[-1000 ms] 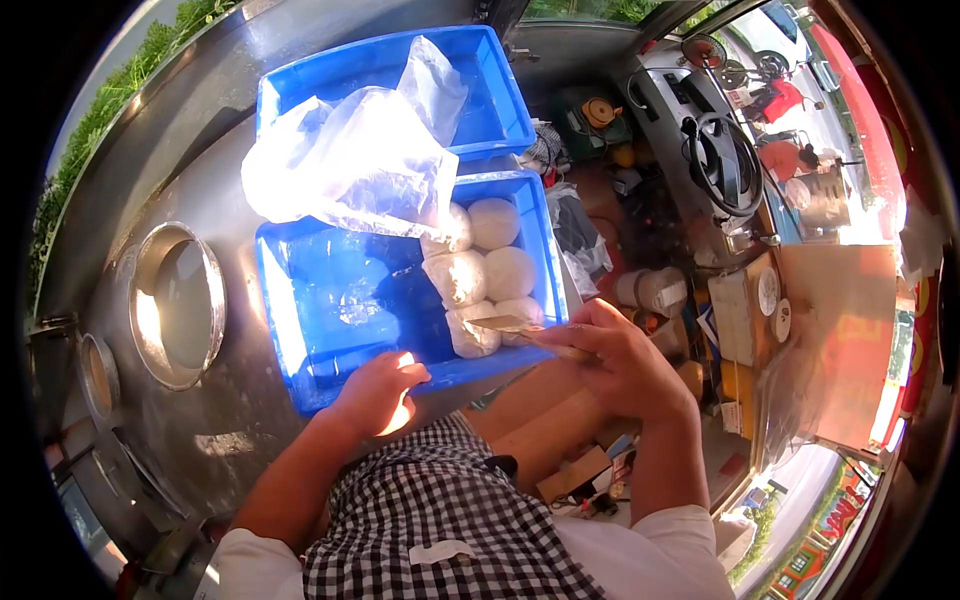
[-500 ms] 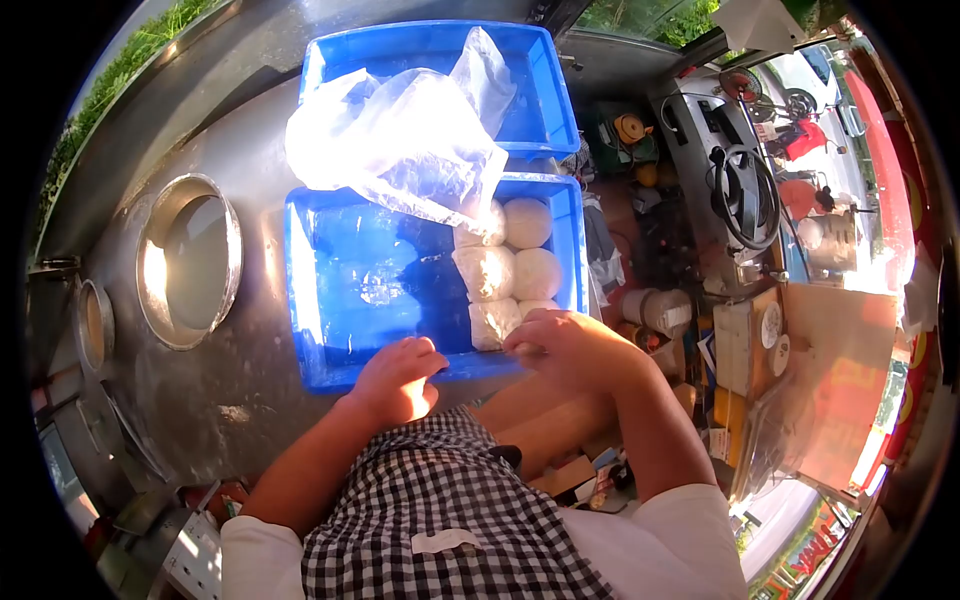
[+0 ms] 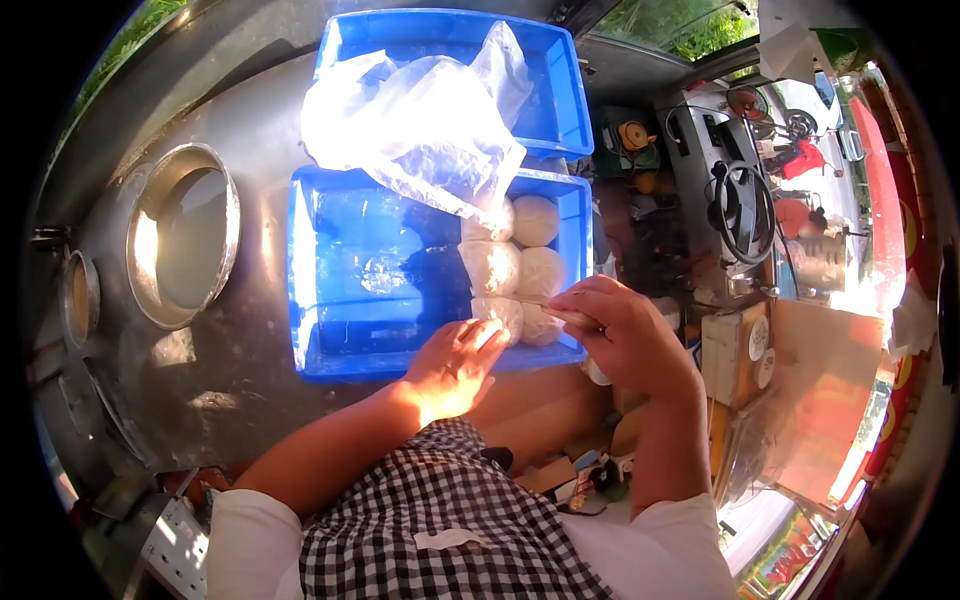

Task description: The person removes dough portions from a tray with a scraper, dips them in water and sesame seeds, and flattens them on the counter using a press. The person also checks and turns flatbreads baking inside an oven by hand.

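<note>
Several pale dough balls (image 3: 540, 270) sit pressed together in two columns at the right side of the near blue tray (image 3: 340, 372). My left hand (image 3: 455, 365) reaches over the tray's front rim, fingers stretched out, its fingertips against the nearest left ball. Closed around the pale handle of a thin tool (image 3: 575, 318), my right hand (image 3: 625, 330) is at the tray's right front corner. The tool's narrow edge points left, between the nearest balls and the row behind; its exact kind is hard to make out. A crumpled clear plastic sheet (image 3: 420, 115) covers some dough at the back.
A second blue tray (image 3: 572, 100) stands behind, partly under the plastic. On the metal counter (image 3: 260, 400) at left are a large metal bowl (image 3: 232, 230) and a smaller round container (image 3: 82, 300). A steering wheel (image 3: 745, 205) is to the right.
My left hand has moved right and forward onto the dough, its fingers straightening. My right hand has shifted right and forward, bringing the thin tool between the dough balls.
</note>
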